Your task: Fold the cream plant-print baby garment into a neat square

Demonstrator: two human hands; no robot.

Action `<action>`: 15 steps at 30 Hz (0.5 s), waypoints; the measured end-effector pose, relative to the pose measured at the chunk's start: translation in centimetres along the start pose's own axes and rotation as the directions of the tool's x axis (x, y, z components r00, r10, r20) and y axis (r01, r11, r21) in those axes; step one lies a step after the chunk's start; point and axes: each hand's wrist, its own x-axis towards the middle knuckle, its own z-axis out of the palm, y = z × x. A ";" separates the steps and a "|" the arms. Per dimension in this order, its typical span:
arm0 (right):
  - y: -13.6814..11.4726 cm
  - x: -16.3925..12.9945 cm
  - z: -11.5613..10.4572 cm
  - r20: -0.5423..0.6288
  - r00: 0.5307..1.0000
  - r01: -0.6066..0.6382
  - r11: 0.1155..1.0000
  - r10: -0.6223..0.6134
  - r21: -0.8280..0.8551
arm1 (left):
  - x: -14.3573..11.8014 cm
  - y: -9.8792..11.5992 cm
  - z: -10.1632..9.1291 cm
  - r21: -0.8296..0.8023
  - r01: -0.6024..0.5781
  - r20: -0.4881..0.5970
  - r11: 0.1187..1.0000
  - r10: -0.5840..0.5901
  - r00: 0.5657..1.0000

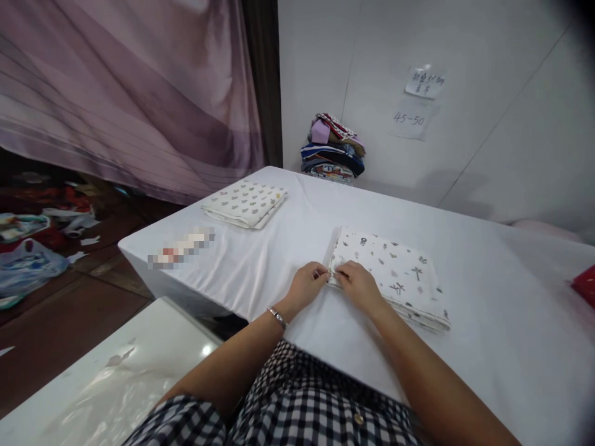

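A folded white cloth with small grey plant and leaf prints lies flat on the table in front of me. At its near left corner, my left hand pinches the edge between thumb and fingers. Right beside it, my right hand is closed on the same corner, its fingertips bent over the fabric. Farther back to the left sits a second folded white cloth with a grey repeated print, touched by neither hand.
A white-covered table spans the view. Against the wall stands a pile of folded clothes. A blurred-out item lies near the table's left edge. At lower left is a white surface with clear plastic. Something red shows at far right.
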 end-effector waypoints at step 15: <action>0.5 -0.5 0.7 -0.119 0.989 -0.060 0.977 0.086 0.206 | 0.0 0.5 0.1 -0.019 0.050 0.002 0.999 -0.050 0.999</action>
